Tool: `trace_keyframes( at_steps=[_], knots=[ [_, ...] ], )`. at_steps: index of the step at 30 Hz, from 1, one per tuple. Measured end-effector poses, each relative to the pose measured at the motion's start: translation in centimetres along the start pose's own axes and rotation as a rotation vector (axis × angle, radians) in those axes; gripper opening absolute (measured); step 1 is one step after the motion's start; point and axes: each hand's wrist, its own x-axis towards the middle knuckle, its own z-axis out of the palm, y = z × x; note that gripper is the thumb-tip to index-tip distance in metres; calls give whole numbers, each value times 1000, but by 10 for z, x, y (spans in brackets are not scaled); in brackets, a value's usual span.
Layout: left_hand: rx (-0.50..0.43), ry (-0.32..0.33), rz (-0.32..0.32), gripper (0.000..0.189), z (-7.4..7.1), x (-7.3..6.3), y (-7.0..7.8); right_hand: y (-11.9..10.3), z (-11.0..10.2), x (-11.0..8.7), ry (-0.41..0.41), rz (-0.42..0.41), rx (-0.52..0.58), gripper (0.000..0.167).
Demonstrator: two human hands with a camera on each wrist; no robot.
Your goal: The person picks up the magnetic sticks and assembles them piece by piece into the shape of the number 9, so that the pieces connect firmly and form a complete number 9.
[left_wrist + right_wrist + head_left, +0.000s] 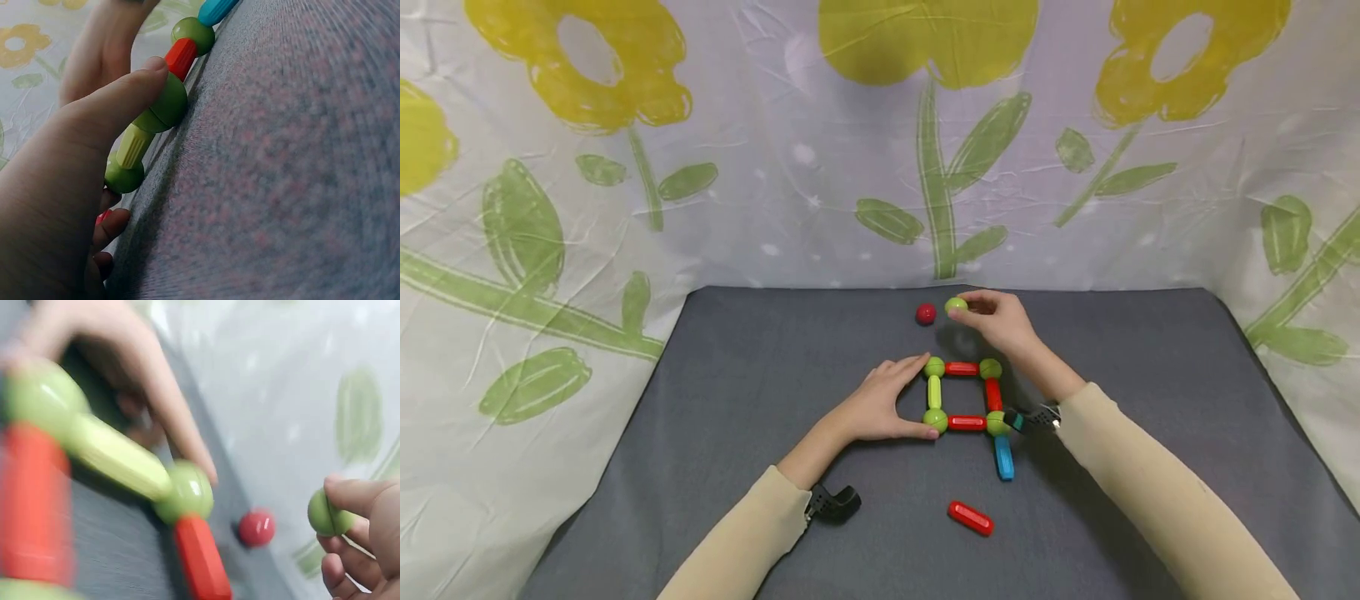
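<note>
A square of toy building rods and green balls lies on the dark cloth. Its left rod is yellow-green and the other sides are red. My left hand spans that left side and holds it, thumb on the near ball, forefinger at the far ball. Beyond the square, my right hand pinches a loose green ball between thumb and fingers, apart from the square. A red ball sits just left of it. From the near right corner a blue rod points towards me.
One loose red rod lies nearer to me on the dark cloth. Behind the table's back edge hangs a white sheet with printed yellow flowers. The right wrist's camera mount hangs close over the square's near right corner.
</note>
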Motion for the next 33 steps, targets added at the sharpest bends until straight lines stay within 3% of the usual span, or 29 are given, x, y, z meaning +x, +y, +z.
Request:
trace_keyframes(
  at_steps=[6,13,16,19,23,33],
  knots=[
    [-15,4,4,115,0,-1,0,15,-17,-90,-44,-196,-54,36],
    [-15,9,1,115,0,-1,-1,57,-11,-175,107,-398,-160,33],
    [-12,4,-2,115,0,0,-1,71,-9,-201,86,-424,-106,34],
    [-9,1,-3,115,0,1,0,81,-9,-217,36,-437,-82,37],
    [-12,6,-7,116,-2,0,-1,89,-7,-225,10,-448,-149,39],
    [-1,-1,-7,117,1,1,0,94,0,-227,91,-430,-186,44]
  ],
)
